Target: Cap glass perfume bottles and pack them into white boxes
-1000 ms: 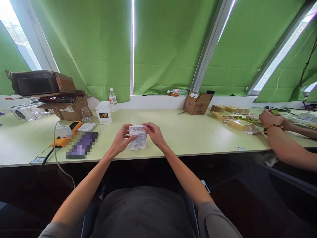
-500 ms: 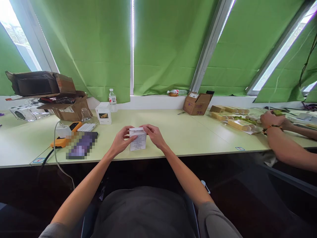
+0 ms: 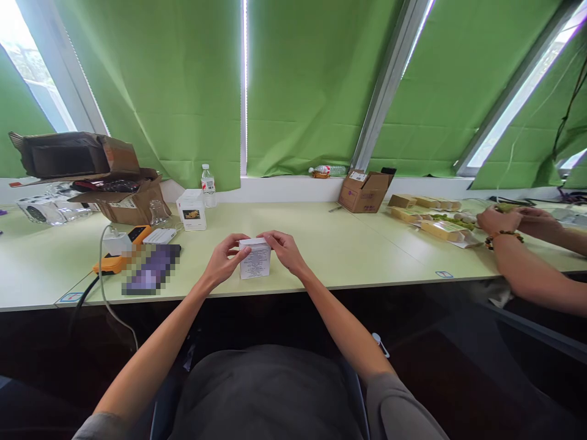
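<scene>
A small white carton [image 3: 255,263] with fine print on its near face stands upright on the pale green table [image 3: 348,250], close to the near edge. My left hand [image 3: 222,260] grips its left side, fingers curled over the top corner. My right hand [image 3: 283,250] holds the right side, fingertips pressing on the flat top flap. A second white box [image 3: 192,209] with a picture on its front stands farther back to the left.
Open cardboard boxes [image 3: 105,183] and clear jars crowd the left rear. An orange device [image 3: 120,252], a cable and a blurred dark item lie at left. A water bottle [image 3: 208,181] stands by the sill. Another person's hands [image 3: 504,221] work among small brown boxes [image 3: 431,220] at right.
The top flap of the white carton has gone from raised to pressed flat under my fingers. The other person's two hands have come together at right.
</scene>
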`<state>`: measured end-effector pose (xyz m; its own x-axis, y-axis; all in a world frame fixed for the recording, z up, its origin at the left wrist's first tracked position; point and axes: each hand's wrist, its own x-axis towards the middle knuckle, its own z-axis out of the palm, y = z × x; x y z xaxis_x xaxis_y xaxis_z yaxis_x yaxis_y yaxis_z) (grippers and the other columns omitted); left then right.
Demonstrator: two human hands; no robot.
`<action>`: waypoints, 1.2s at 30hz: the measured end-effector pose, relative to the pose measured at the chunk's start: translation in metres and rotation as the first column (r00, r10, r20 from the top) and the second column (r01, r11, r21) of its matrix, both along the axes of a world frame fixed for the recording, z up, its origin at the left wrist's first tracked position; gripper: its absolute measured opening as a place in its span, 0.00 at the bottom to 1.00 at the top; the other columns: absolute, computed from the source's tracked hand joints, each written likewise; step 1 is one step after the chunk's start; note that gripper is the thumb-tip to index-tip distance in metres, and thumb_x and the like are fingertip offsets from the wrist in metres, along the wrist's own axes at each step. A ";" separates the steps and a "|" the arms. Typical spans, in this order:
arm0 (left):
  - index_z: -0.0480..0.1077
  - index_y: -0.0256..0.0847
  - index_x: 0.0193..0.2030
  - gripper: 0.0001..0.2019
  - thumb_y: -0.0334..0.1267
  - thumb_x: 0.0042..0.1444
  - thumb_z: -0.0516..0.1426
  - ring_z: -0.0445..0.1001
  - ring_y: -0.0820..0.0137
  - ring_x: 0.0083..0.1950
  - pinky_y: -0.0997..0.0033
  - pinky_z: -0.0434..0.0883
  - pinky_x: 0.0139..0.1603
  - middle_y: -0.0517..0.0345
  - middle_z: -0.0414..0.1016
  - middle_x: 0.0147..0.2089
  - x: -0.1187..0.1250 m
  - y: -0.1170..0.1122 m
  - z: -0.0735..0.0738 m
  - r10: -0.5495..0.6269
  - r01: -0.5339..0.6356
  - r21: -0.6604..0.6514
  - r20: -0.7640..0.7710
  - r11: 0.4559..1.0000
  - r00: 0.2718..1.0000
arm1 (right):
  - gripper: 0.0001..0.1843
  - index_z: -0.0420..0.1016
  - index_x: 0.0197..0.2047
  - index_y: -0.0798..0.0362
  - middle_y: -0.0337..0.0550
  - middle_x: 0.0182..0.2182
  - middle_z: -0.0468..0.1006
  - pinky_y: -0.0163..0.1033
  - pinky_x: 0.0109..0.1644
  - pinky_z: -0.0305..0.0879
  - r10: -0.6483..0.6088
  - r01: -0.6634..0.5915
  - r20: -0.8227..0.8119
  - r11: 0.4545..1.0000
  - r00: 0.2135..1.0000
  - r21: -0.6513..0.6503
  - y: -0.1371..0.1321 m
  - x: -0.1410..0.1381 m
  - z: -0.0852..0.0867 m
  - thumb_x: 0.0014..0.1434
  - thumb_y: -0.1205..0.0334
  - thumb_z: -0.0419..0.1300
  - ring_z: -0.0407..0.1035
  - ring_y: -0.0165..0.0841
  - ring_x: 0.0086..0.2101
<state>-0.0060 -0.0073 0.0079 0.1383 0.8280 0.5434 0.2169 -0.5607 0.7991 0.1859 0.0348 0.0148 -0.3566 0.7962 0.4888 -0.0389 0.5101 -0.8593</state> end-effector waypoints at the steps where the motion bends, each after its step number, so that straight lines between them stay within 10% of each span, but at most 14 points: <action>1: 0.70 0.43 0.47 0.15 0.48 0.57 0.57 0.73 0.63 0.48 0.65 0.71 0.45 0.51 0.74 0.48 0.000 0.000 0.000 -0.003 0.003 0.003 -0.004 1.000 1.000 | 0.21 0.79 0.41 0.51 0.43 0.34 0.77 0.39 0.38 0.63 -0.005 0.005 0.005 1.000 1.000 -0.002 0.000 0.000 0.000 0.60 0.44 0.55 0.69 0.34 0.34; 36: 0.74 0.40 0.42 0.16 0.48 0.63 0.51 0.73 0.68 0.44 0.71 0.71 0.42 0.55 0.77 0.43 -0.002 0.007 -0.005 0.084 -0.081 0.078 -0.042 0.994 0.996 | 0.17 0.77 0.42 0.53 0.45 0.39 0.78 0.38 0.40 0.65 0.019 -0.018 0.038 1.000 0.999 -0.015 0.005 -0.001 -0.007 0.59 0.49 0.58 0.71 0.35 0.39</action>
<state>-0.0077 -0.0008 0.0027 0.0971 0.7940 0.6002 0.3003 -0.5983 0.7429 0.1850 0.0400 0.0078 -0.3895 0.7961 0.4631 -0.0153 0.4972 -0.8675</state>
